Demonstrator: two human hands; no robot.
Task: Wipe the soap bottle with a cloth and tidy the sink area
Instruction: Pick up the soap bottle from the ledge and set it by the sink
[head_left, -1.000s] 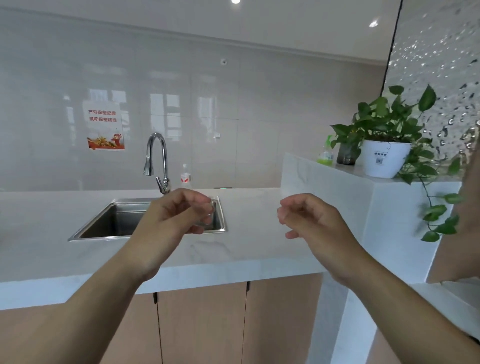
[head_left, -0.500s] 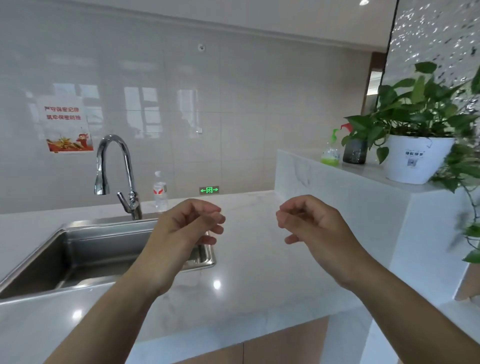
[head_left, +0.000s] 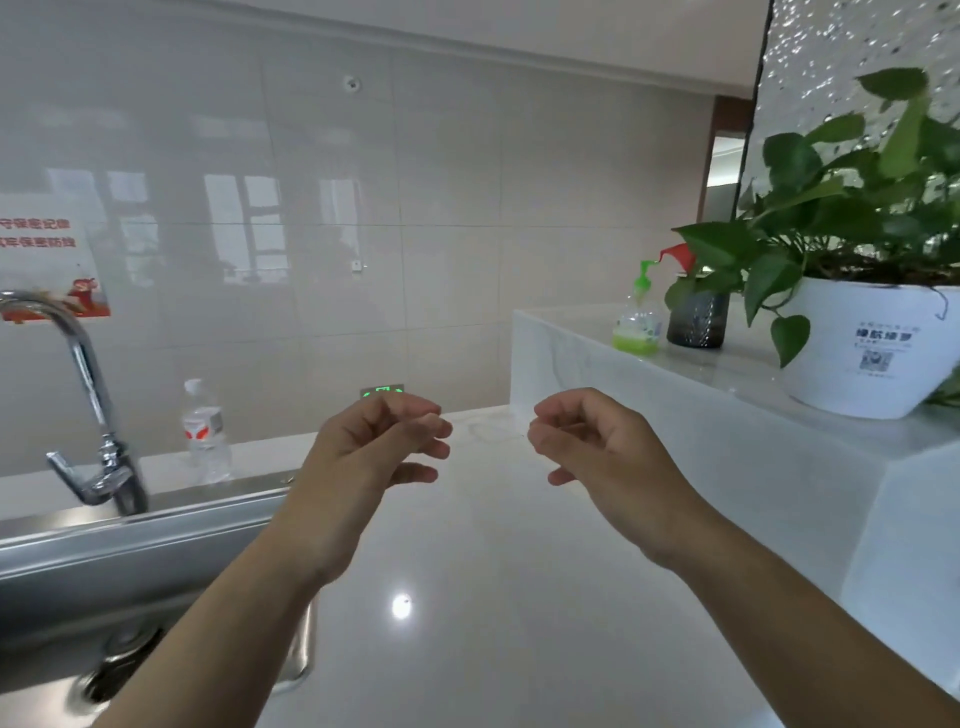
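Note:
A green pump soap bottle (head_left: 637, 317) stands on the raised marble ledge (head_left: 727, 410) at the right, beside a dark glass vase (head_left: 697, 322). My left hand (head_left: 374, 457) hovers over the white counter near the sink's right rim, fingers loosely curled and holding nothing. My right hand (head_left: 597, 452) hovers a hand's width to its right, also loosely curled and empty, well below and left of the soap bottle. No cloth is in view.
A steel sink (head_left: 130, 566) with a chrome tap (head_left: 88, 415) lies at the left. A clear water bottle (head_left: 205, 434) stands behind it by the tiled wall. A white pot with a trailing green plant (head_left: 867, 343) sits on the ledge at the right.
The view has moved closer to the counter and sink. Both hands keep the same loosely curled pose in front of me, holding nothing.

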